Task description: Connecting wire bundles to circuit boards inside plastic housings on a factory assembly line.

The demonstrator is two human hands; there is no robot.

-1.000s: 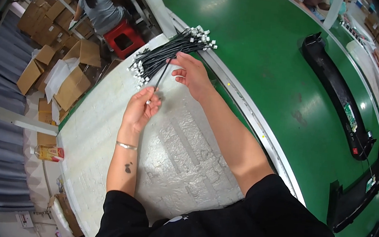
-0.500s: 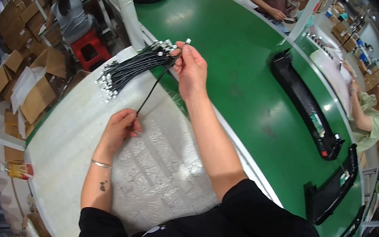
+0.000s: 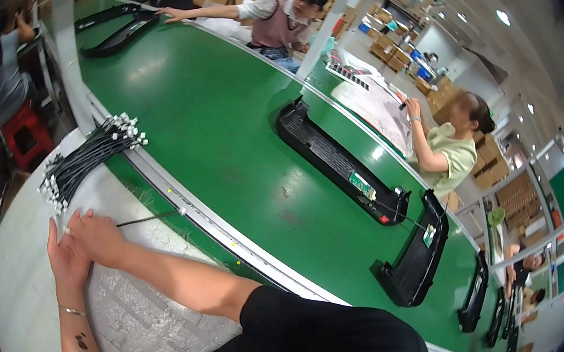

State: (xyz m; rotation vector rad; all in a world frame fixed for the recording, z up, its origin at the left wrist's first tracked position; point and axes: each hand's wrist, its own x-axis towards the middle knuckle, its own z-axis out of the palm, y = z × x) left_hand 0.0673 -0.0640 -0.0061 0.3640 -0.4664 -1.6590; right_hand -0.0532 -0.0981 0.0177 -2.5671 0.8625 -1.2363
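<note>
A thin black cable (image 3: 150,219) runs from my right hand (image 3: 100,238), which is closed on it. Its free end, tipped with a white connector (image 3: 182,212), points to the right over the green table's near edge. My left hand (image 3: 71,261) meets the right at the cable's other end, thumb up. The right hand covers most of the left's fingers, so I cannot make out their grip. Just beyond both hands lies a bundle of black cables (image 3: 87,159) with white connectors at both ends.
A white work surface (image 3: 11,259) lies under my hands, beside a metal rail (image 3: 219,228) along the green table (image 3: 212,111). Long black housings (image 3: 327,150) stand on it, some with circuit boards (image 3: 363,184). Two people (image 3: 283,25) (image 3: 450,151) sit across it.
My view has swung to the right. My right hand has come down from the cable's upper end to beside my left hand, and the cable now points right instead of upward.
</note>
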